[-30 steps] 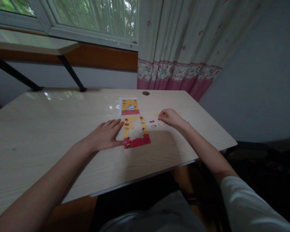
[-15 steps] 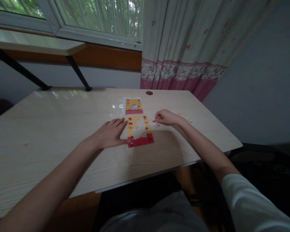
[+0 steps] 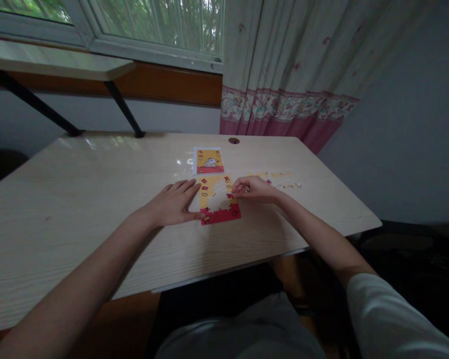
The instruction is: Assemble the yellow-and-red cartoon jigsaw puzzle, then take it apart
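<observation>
A yellow and red jigsaw puzzle (image 3: 221,217) lies on the desk, its border joined around a pale gap in the middle. My left hand (image 3: 175,203) rests at its left edge with fingers stretched out, thumb on the lower left corner. At the right edge my right hand (image 3: 255,190) pinches a small red puzzle piece (image 3: 230,196) over the border beside the gap. Just behind the puzzle lies a picture card (image 3: 210,161) showing a white animal on yellow and red. Loose puzzle pieces (image 3: 284,186) are scattered past my right hand.
The pale wooden desk (image 3: 97,199) has a round cable hole (image 3: 234,141) near its back edge. A raised shelf (image 3: 60,60) on black supports stands at the left back. A curtain (image 3: 277,104) hangs behind the desk, and a dark chair (image 3: 407,244) is at the right.
My right hand has moved left and slightly toward me, from the loose pieces to the puzzle's right edge, carrying a red piece. My left hand stays on the left edge.
</observation>
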Available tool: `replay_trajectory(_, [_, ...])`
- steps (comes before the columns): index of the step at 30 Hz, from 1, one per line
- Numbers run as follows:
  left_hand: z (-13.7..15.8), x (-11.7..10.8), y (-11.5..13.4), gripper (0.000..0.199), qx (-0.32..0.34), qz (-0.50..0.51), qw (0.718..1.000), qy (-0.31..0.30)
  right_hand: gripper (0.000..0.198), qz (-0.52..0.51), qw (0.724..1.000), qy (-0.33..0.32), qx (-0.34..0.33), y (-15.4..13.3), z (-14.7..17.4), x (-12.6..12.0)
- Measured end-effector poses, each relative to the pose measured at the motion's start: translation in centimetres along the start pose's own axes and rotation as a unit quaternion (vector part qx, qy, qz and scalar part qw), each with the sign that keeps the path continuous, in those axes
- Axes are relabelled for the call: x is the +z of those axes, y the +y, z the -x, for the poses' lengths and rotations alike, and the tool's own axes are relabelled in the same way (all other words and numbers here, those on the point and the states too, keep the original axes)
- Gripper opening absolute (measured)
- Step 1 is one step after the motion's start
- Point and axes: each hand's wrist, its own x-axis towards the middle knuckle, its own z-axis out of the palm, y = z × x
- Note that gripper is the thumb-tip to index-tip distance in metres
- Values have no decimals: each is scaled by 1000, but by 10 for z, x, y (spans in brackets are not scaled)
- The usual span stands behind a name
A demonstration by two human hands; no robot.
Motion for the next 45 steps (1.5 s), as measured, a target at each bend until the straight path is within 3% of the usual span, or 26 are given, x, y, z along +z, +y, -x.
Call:
replay_trajectory(8, [0, 1, -1, 104, 8, 12, 1000, 12, 13, -6, 997, -72, -11, -5, 2, 20])
replay_trajectory(20, [-1, 1, -1, 104, 6, 13, 1000, 7, 14, 98, 992, -46, -69, 2, 1, 16])
replay_trajectory(26, [-1, -1, 0, 103, 4, 13, 1000, 4, 15, 36, 997, -43, -48, 2, 1, 16])
replay_trajectory(34, [-1, -1, -3, 100, 20, 33, 999, 18, 15, -31, 999, 18, -4, -3, -5, 22])
replay_trajectory(45, [-2, 0, -1, 99, 17, 13, 1000, 7, 12, 2, 998, -58, -24, -13, -19, 44])
